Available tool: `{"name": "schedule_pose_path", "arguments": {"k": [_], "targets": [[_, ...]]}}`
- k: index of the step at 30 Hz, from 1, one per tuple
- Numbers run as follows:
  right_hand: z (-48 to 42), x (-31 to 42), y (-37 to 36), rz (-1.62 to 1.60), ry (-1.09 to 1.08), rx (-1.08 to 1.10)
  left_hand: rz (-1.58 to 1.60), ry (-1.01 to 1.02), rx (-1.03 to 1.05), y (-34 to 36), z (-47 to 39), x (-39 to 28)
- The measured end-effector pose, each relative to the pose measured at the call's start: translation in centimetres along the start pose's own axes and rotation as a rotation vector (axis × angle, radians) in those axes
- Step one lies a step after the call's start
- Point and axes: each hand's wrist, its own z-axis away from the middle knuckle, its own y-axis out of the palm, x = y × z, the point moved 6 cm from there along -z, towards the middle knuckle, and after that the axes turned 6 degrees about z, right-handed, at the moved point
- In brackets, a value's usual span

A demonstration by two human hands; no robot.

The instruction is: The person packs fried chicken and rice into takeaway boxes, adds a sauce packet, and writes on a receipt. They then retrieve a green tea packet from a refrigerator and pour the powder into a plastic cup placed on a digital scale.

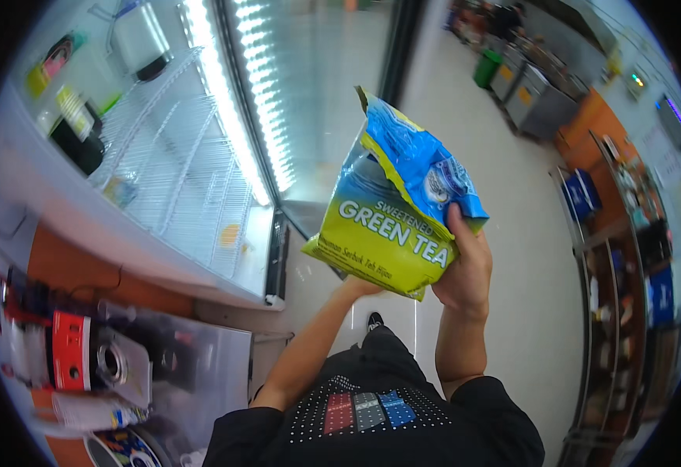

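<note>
A blue and green foil bag of sweetened green tea powder (375,233) is held up before me, its top folded over. My right hand (466,262) grips the bag's lower right side, thumb on the front. Behind the bag's bottom edge is my left hand (365,286), mostly hidden; its fingers cannot be seen. To the left, a lit display fridge with wire shelves (171,163) stands with its glass door (317,87) open. Dark bottles (77,140) and a pitcher with dark liquid (142,41) are on its shelves.
A steel-topped counter (217,362) at lower left holds a red and black machine (71,350) and stacked plastic cups (92,411). Shelving with many items (615,292) lines the right. Farther back are steel kitchen units (542,99), a green bin (487,69) and a person (507,23).
</note>
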Motion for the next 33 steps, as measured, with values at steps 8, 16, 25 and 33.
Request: {"name": "schedule_pose_path", "arguments": {"k": [8,16,25,33], "targets": [[2.5,6.0,-16.8,0.052,-0.158,-0.311,-0.291,0.006,-0.723,-2.4,-7.9,-2.0],[-1.9,13.0,-33.1,0.118,-0.02,-0.514,-0.843,-0.205,-1.349,-14.1,3.6,1.0],[-2.4,2.1,-42.1,0.222,-0.12,-0.856,-1.144,-0.522,-1.634,-26.5,11.1,15.9],[-11.7,6.1,-53.6,0.243,-0.223,-1.133,-0.125,-0.277,-1.005,-24.9,-30.6,30.4]]}}
